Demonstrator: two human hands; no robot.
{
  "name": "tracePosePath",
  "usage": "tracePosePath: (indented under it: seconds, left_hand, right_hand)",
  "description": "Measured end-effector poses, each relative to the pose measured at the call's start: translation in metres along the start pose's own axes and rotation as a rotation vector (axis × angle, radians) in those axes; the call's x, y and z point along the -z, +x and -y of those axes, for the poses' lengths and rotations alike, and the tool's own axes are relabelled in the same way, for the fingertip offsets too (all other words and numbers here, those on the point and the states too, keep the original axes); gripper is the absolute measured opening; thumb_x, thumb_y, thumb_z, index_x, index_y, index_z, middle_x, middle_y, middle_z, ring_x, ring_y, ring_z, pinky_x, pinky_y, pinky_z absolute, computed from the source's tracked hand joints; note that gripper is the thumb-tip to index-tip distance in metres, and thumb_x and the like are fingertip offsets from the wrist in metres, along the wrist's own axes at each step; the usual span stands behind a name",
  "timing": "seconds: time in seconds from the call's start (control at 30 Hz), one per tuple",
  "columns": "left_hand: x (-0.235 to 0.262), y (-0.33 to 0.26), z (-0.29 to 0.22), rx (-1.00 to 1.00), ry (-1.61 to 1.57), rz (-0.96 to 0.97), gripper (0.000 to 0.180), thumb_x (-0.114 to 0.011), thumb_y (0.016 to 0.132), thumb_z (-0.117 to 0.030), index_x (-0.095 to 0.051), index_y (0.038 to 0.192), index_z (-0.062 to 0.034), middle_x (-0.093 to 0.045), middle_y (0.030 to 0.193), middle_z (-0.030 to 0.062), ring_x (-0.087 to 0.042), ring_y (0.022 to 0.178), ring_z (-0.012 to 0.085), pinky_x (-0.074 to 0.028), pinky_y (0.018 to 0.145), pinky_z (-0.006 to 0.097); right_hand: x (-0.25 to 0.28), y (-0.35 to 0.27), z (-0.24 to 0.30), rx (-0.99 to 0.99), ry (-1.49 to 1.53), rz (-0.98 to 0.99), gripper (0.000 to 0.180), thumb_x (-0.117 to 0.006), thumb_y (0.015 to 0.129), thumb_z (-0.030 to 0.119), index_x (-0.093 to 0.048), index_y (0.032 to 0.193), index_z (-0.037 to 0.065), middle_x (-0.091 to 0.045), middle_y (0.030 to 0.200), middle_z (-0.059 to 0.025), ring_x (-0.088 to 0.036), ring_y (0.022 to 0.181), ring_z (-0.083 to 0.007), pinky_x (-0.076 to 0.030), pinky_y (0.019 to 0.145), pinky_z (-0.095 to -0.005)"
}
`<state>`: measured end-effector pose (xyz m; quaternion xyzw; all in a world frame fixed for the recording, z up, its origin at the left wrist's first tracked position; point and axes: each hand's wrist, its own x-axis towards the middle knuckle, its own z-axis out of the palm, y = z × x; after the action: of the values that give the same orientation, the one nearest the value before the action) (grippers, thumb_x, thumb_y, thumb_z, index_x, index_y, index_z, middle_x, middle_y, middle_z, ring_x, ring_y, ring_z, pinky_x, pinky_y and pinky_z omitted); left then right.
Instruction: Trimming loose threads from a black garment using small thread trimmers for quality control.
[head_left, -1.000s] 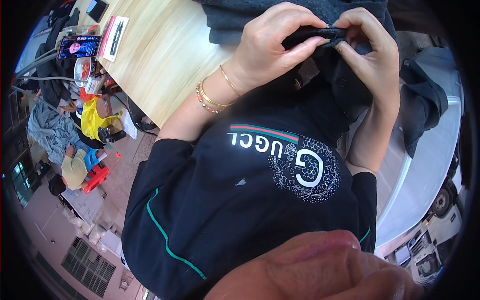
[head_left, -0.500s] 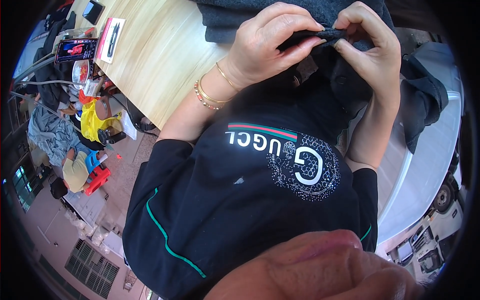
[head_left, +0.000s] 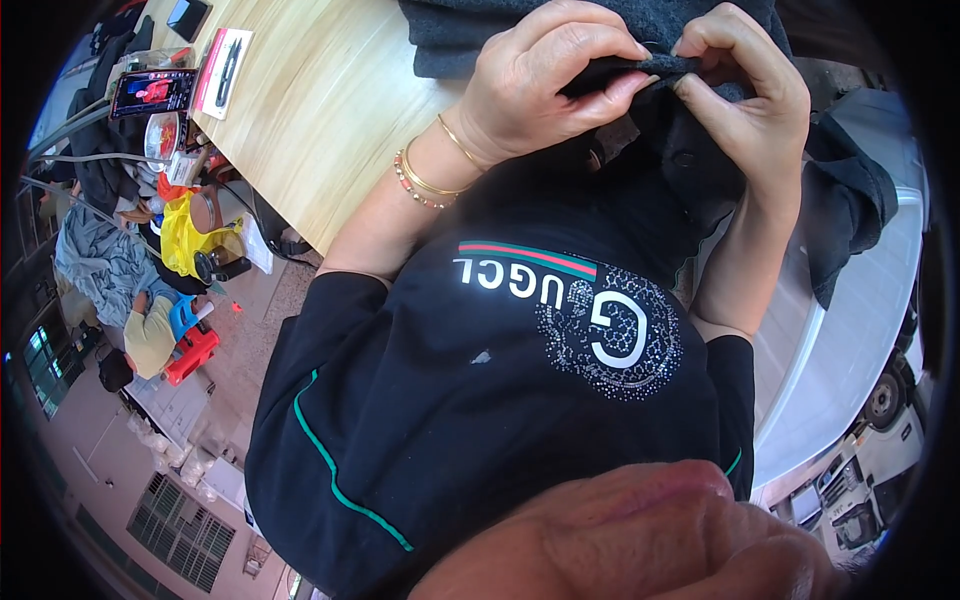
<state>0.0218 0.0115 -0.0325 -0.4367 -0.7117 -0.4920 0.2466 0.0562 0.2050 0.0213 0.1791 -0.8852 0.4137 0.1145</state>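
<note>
**Both hands busy pinching a bit of dark cloth**

So both hands are working up near the top of the frame, right of center, and neither one is hanging loose. The left hand is gripping a folded edge of the dark grey cloth between thumb and forefinger, with the other fingers bending in close behind. The right hand is pinching the same fold just beside it, thumb and forefinger curving into a kind of ring. The two sets of fingertips are nearly meeting over the fold. Can't tell if anything tiny is sitting between them, it's too small to see.

The rest of the cloth is spreading behind the hands at the top edge, partly lying on the wood-look counter. Over in the upper left, a phone is showing a lit screen, and a slim black tool is lying on a red and white card. A yellow bag is sitting lower down, left side.
</note>
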Motion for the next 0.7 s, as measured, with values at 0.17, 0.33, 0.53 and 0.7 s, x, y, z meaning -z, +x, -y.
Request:
tracePosePath:
  seconds: [0.17,0.33,0.53,0.7]
  left_hand:
    - [-0.006,-0.006,0.008,-0.019,0.03,-0.013,0.03,-0.079,0.07,0.002,-0.066,0.096,-0.0018,-0.065,0.091,0.0118,-0.066,0.08,0.0245,-0.055,0.07,0.03]
    - [-0.017,-0.012,0.046,-0.296,0.01,-0.065,0.028,-0.075,0.077,0.003,-0.064,0.103,0.0008,-0.067,0.093,0.0143,-0.067,0.082,0.0267,-0.055,0.073,0.032]
    - [-0.009,-0.007,0.029,-0.075,-0.102,0.024,0.027,-0.074,0.078,0.004,-0.064,0.103,0.0016,-0.067,0.094,0.0141,-0.067,0.084,0.0242,-0.054,0.074,0.03]
    - [-0.008,-0.009,0.032,-0.066,-0.181,0.015,0.026,-0.074,0.078,0.004,-0.064,0.102,0.0013,-0.067,0.094,0.0142,-0.067,0.083,0.0235,-0.054,0.074,0.029]
  right_hand:
    - [-0.003,-0.001,-0.003,0.063,-0.054,-0.015,0.016,-0.066,0.061,-0.004,-0.061,0.076,0.002,-0.052,0.074,-0.0019,-0.051,0.06,-0.0094,-0.038,0.051,-0.0218]
    - [-0.01,-0.017,-0.035,0.077,0.186,-0.037,0.025,-0.066,0.076,-0.01,-0.06,0.099,-0.002,-0.06,0.097,-0.0031,-0.06,0.084,-0.0083,-0.048,0.074,-0.0181]
    - [-0.014,-0.026,-0.042,-0.033,0.346,-0.062,0.026,-0.068,0.081,-0.011,-0.06,0.105,-0.005,-0.06,0.104,-0.0049,-0.062,0.089,-0.0093,-0.049,0.08,-0.019]
    - [-0.007,-0.024,-0.045,-0.025,0.406,0.007,0.026,-0.07,0.082,-0.01,-0.061,0.106,-0.007,-0.06,0.106,-0.0064,-0.061,0.089,-0.0098,-0.049,0.081,-0.0198]
